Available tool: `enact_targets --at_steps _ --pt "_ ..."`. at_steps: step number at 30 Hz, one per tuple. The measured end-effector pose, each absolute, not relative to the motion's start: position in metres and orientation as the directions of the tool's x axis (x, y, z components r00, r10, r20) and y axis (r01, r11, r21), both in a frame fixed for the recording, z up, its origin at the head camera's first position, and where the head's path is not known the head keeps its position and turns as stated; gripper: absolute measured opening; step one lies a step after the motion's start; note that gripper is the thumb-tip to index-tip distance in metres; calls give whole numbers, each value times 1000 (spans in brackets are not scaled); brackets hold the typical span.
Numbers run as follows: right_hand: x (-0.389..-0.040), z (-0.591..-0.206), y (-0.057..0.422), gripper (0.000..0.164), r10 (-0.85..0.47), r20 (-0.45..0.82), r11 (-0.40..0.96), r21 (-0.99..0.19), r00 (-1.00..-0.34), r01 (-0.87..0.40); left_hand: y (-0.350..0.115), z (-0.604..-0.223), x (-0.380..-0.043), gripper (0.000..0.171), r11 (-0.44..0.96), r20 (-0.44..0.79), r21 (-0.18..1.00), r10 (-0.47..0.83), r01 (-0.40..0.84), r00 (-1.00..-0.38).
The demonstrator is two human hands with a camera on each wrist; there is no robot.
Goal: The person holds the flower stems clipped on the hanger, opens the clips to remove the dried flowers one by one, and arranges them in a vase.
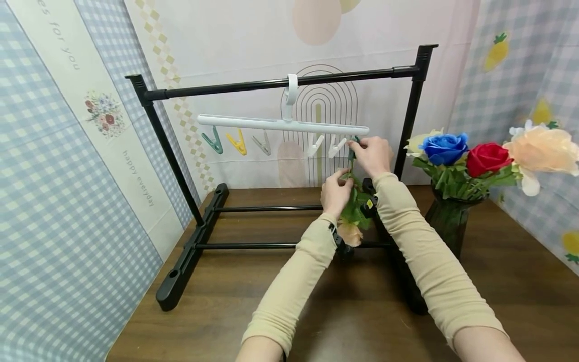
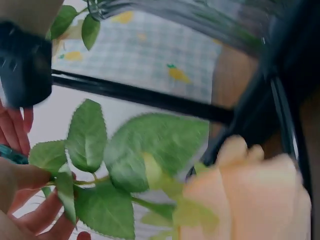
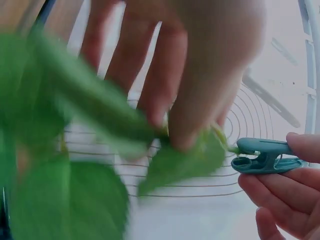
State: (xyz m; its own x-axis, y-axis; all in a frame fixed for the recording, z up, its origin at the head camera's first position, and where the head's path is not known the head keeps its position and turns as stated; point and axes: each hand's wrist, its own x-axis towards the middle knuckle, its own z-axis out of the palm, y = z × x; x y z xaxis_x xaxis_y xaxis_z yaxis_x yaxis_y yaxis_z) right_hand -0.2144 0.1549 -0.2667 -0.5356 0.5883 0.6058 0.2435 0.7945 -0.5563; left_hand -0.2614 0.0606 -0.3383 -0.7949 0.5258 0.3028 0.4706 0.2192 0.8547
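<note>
My left hand [image 1: 336,193] pinches the stem of a peach rose [image 1: 350,235], which hangs head down with green leaves [image 2: 165,145] along it. Just above, my right hand [image 1: 374,155] grips a dark green clothespin [image 3: 267,156] between thumb and fingers. This pin is at the right end of a white hanger [image 1: 253,122]. In the right wrist view, the stem's tip comes right at the pin's mouth. Left of it along the hanger are a green pin [image 1: 212,141], a yellow pin [image 1: 237,142], a grey pin [image 1: 262,143] and two white pins [image 1: 315,145].
A black rack [image 1: 244,86] stands on the wooden table [image 1: 217,327], with the hanger hooked over its top bar. Right of the rack, a dark glass vase [image 1: 448,221] holds blue, red, peach and cream roses. Patterned cloths cover the back and sides.
</note>
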Motion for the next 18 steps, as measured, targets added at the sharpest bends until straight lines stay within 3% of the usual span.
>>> enact_targets --at_steps 9,18 --pt "-204 -259 152 42 570 620 817 -499 -539 291 34 -328 -288 37 459 360 540 632 706 -686" --pt "-199 -260 154 44 565 609 822 -473 -557 316 8 -335 -282 48 587 495 27 695 809 -521"
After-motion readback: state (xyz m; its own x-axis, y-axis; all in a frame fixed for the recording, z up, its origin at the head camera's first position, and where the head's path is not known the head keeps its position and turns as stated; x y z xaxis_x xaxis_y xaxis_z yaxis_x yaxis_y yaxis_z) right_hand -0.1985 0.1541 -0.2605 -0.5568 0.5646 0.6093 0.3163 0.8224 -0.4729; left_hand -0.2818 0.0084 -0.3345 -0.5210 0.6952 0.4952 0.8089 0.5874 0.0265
